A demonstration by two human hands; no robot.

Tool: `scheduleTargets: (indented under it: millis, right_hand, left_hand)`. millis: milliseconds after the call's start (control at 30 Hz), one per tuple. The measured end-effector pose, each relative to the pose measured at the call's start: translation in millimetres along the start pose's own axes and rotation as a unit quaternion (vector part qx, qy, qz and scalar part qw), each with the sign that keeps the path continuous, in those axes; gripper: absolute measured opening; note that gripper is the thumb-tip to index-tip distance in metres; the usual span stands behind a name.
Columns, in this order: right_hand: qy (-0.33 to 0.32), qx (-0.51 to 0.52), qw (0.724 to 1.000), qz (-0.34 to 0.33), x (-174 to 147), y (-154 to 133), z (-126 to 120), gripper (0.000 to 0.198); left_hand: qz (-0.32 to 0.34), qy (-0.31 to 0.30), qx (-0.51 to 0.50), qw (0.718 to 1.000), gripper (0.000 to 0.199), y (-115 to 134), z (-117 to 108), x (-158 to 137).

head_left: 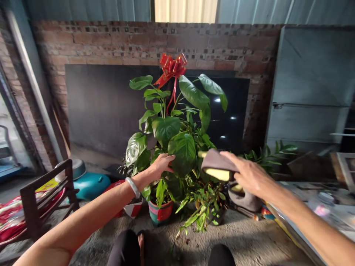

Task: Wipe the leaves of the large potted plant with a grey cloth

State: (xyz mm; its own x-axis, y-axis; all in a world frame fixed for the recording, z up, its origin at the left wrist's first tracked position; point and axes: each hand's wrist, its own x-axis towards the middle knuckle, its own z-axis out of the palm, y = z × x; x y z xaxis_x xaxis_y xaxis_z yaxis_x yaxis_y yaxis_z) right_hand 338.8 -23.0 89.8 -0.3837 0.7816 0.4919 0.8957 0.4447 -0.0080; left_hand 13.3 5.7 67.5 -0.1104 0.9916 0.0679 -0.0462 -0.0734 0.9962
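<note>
Potted plant (172,147) before the brick wall (124,44); chair (41,199) left; bow (172,66) atop.
</note>
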Motion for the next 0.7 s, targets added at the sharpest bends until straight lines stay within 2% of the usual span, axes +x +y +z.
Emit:
scheduleTargets:
  millis: [100,167,233,300,367,433,500,567,633,700]
  right_hand:
    - [0.089,-0.014,0.994,0.056,22.8,-12.8,-26.7,0.076]
    - [0.092,-0.037,0.992,0.077,35.0,-33.7,-29.5,0.073]
    - [0.032,-0.054,0.996,0.061,34.3,-52.5,-17.0,0.075]
    - [-0.055,-0.039,0.998,0.016,17.1,-59.6,4.1,0.079]
    - [-0.113,0.014,0.993,-0.029,-11.2,-51.5,23.4,0.083]
    - [-0.127,0.078,0.988,-0.042,-37.5,-31.4,32.3,0.084]
    - [-0.112,0.119,0.987,-0.014,-49.6,-9.0,28.5,0.086]
    - [-0.064,0.126,0.989,0.038,-43.2,4.9,16.7,0.085]
    - [0.015,0.107,0.99,0.086,-25.1,4.0,6.5,0.08]
    - [0.072,0.077,0.989,0.103,-8.6,-9.9,6.5,0.075]
  left_hand:
    - [-0.032,0.018,0.008,0.999,0.03,2.1,9.1,-2.9]
    - [-0.035,-0.001,0.007,0.999,0.027,2.0,17.0,-4.9]
    - [-0.023,-0.019,0.005,1.0,0.027,0.5,21.3,-6.8]
    - [-0.006,-0.025,0.003,1.0,0.029,-2.2,20.4,-8.4]
    - [-0.001,-0.02,0.001,1.0,0.031,-6.0,15.7,-9.8]
    - [-0.009,-0.006,-0.001,1.0,0.032,-10.7,11.0,-10.6]
    - [-0.022,0.004,-0.003,1.0,0.034,-15.8,9.5,-10.3]
    - [-0.026,-0.004,-0.005,1.0,0.032,-20.9,12.4,-8.8]
    - [-0.02,-0.018,-0.009,1.0,0.033,-25.4,17.9,-6.6]
    - [-0.012,-0.028,-0.012,0.999,0.037,-29.3,22.3,-5.0]
